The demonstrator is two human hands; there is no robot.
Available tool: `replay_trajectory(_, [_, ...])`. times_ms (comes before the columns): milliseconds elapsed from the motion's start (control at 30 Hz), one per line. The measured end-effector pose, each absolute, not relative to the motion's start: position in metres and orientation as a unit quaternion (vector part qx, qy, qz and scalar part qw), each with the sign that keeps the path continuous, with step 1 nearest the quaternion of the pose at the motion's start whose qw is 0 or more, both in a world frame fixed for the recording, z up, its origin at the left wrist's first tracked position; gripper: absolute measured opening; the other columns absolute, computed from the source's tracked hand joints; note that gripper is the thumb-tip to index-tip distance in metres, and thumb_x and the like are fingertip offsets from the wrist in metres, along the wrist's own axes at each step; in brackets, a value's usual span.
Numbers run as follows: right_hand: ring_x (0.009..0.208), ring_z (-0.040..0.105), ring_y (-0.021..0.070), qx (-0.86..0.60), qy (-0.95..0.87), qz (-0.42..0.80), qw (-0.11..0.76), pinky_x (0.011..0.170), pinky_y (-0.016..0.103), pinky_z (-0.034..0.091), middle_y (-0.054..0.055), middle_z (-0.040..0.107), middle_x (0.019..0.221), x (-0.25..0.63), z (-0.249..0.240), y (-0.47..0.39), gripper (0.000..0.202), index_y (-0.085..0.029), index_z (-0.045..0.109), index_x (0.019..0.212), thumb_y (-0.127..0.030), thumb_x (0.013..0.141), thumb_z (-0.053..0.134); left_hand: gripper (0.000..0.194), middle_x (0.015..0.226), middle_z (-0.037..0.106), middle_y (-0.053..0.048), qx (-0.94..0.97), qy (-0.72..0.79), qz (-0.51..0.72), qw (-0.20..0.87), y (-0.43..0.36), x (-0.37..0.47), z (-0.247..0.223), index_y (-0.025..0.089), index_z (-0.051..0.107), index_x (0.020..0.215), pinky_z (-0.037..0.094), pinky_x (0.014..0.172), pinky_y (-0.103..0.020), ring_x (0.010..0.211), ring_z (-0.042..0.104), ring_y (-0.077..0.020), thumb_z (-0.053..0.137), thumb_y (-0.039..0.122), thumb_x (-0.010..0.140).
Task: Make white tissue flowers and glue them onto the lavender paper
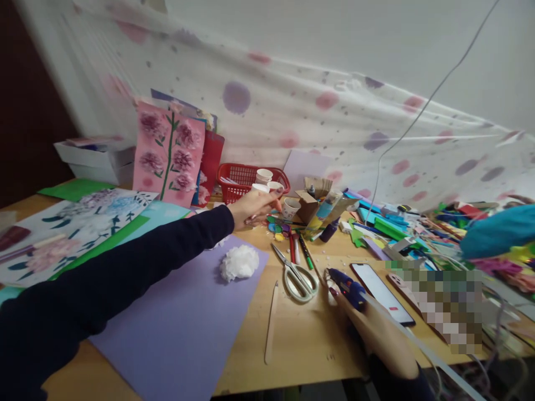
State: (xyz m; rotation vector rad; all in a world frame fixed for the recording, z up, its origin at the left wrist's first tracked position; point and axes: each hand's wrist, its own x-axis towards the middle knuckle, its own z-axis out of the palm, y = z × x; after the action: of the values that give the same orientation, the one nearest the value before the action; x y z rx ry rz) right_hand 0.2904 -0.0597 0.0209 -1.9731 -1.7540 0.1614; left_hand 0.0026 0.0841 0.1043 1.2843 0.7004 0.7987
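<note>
My left hand (254,208) reaches forward to the front of a red basket (238,192) with white paper cups (264,176). Its fingers are partly closed near the cups; what they hold, if anything, is too small to make out. In my right hand (368,320) is a blue glue gun (349,287), low over the table at the right, its nozzle pointing left. A white crumpled paper flower (239,263) lies on a purple sheet (188,317), below my left hand. Between my hands are scissors (301,281) with pale handles and a thin white stick-like tool (271,323).
A phone (382,292) lies right of the glue gun, with cables beyond. Markers (292,248) and a printed cup (291,208) stand or lie behind the scissors. Flower pictures (146,150) lean at the back left. Colourful craft scraps (451,223) are piled at the right.
</note>
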Motion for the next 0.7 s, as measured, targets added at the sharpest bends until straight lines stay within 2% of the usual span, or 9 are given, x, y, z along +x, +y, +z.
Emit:
replay_trajectory(67, [0.08, 0.069, 0.029, -0.708, -0.66, 0.074, 0.24, 0.064, 0.036, 0.053, 0.007, 0.074, 0.083, 0.291, 0.019, -0.064, 0.039, -0.026, 0.071, 0.099, -0.054, 0.082, 0.048, 0.058, 0.026, 0.021, 0.007, 0.606, 0.333, 0.355, 0.629, 0.08, 0.002, 0.108, 0.016, 0.054, 0.051, 0.011, 0.032, -0.022, 0.022, 0.016, -0.0039, 0.041, 0.058, 0.089])
replay_trajectory(100, [0.08, 0.069, 0.0288, -0.71, -0.66, 0.084, 0.232, 0.064, 0.036, 0.052, 0.007, 0.073, 0.081, 0.291, 0.018, -0.065, 0.04, -0.026, 0.07, 0.1, -0.053, 0.083, 0.047, 0.057, 0.026, 0.02, 0.007, 0.631, 0.348, 0.353, 0.597, 0.077, 0.002, 0.109, 0.016, 0.054, 0.049, 0.013, 0.033, -0.022, 0.023, 0.017, -0.004, 0.043, 0.056, 0.088])
replay_trajectory(167, [0.078, 0.068, 0.0287, -0.718, -0.652, 0.089, 0.226, 0.064, 0.035, 0.052, 0.007, 0.073, 0.077, 0.29, 0.016, -0.066, 0.043, -0.024, 0.069, 0.1, -0.054, 0.084, 0.044, 0.042, 0.026, 0.027, 0.007, 0.677, 0.376, 0.341, 0.533, 0.072, 0.002, 0.113, 0.015, 0.058, 0.053, 0.017, 0.035, -0.022, 0.025, 0.023, -0.0047, 0.054, 0.042, 0.085])
replay_trajectory(267, [0.079, 0.068, 0.0295, -0.742, -0.626, 0.084, 0.225, 0.067, 0.036, 0.051, 0.008, 0.072, 0.077, 0.287, 0.008, -0.063, 0.049, -0.02, 0.069, 0.099, -0.057, 0.083, 0.041, 0.003, 0.04, 0.051, 0.005, 0.716, 0.396, 0.316, 0.48, 0.066, -0.002, 0.11, 0.013, 0.065, 0.073, 0.032, 0.044, -0.02, 0.037, 0.046, -0.0076, 0.064, 0.016, 0.072])
replay_trajectory(333, [0.082, 0.068, 0.0307, -0.753, -0.611, 0.08, 0.232, 0.068, 0.036, 0.051, 0.01, 0.072, 0.077, 0.286, 0.003, -0.06, 0.053, -0.017, 0.069, 0.095, -0.058, 0.083, 0.038, 0.015, 0.057, 0.064, 0.001, 0.741, 0.386, 0.307, 0.456, 0.065, -0.009, 0.101, 0.012, 0.064, 0.083, 0.041, 0.056, -0.021, 0.054, 0.058, -0.0105, 0.065, 0.012, 0.067])
replay_trajectory(433, [0.077, 0.068, 0.0311, -0.764, -0.579, 0.068, 0.277, 0.061, 0.035, 0.05, 0.011, 0.07, 0.071, 0.284, 0.002, -0.062, 0.052, -0.016, 0.069, 0.084, -0.06, 0.08, 0.04, 0.018, 0.078, 0.068, -0.004, 0.768, 0.386, 0.311, 0.406, 0.062, -0.027, 0.08, 0.012, 0.063, 0.085, 0.045, 0.068, -0.025, 0.072, 0.062, -0.0135, 0.063, 0.015, 0.067])
replay_trajectory(500, [0.063, 0.065, 0.0265, -0.766, -0.549, 0.079, 0.325, 0.052, 0.032, 0.048, 0.01, 0.069, 0.067, 0.282, 0.009, -0.069, 0.051, -0.016, 0.069, 0.082, -0.061, 0.078, 0.045, 0.018, 0.083, 0.068, -0.006, 0.773, 0.407, 0.307, 0.377, 0.059, -0.041, 0.064, 0.012, 0.062, 0.087, 0.047, 0.071, -0.027, 0.077, 0.063, -0.0153, 0.06, 0.02, 0.071])
replay_trajectory(600, [0.039, 0.051, 0.0155, -0.751, -0.54, 0.153, 0.348, 0.038, 0.027, 0.041, 0.003, 0.062, 0.053, 0.268, 0.029, -0.082, 0.049, -0.019, 0.069, 0.08, -0.063, 0.078, 0.048, 0.024, 0.091, 0.067, -0.007, 0.778, 0.437, 0.305, 0.332, 0.047, -0.059, 0.041, 0.014, 0.062, 0.092, 0.049, 0.077, -0.032, 0.085, 0.062, -0.0186, 0.059, 0.03, 0.074])
replay_trajectory(700, [0.036, 0.042, 0.01, -0.663, -0.627, 0.203, 0.353, 0.034, 0.024, 0.035, 0.001, 0.063, 0.058, 0.242, 0.047, -0.085, 0.042, -0.02, 0.068, 0.074, -0.059, 0.077, 0.054, 0.034, 0.105, 0.063, -0.009, 0.784, 0.453, 0.3, 0.3, 0.03, -0.07, 0.021, 0.016, 0.06, 0.1, 0.048, 0.084, -0.035, 0.096, 0.06, -0.0212, 0.062, 0.038, 0.074])
